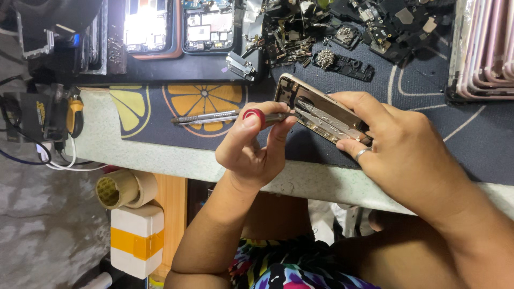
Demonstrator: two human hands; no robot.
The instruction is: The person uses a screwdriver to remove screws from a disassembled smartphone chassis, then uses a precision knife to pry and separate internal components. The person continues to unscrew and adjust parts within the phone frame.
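Nearest the lens: a patterned, many-coloured garment [289,270] at the bottom edge, with both bare forearms rising from it toward the bench.

Left hand [256,145]: fingers curled, thumb and fingertips pinched together on a small screwdriver with a red cap [254,114]. Its tip end pointed right, into the opened phone.

Right hand [399,150]: fingers wrapped around the lower right end of a gold-edged phone frame [316,109], thumb along the top edge. A silver ring [362,153] sat on one finger. The frame was held tilted, open side up, just above the dark work mat [460,120] near the bench's front edge [176,160]; inner metal plates were visible. Whether it touched the mat, could not tell.

A second, silver screwdriver [206,118] lay flat on the mat over an orange-slice print [203,101], just left of the left hand's thumb.

Farther back: two opened phones with bare circuit boards [179,24], a scatter of small black and metal parts [300,37], and a stack of pinkish phone frames [487,48] at the right edge. Left of the bench, a yellow-and-black tool [72,115] with cables. Below the bench, a roll of tape [120,188] on a white block with a yellow band [136,238].
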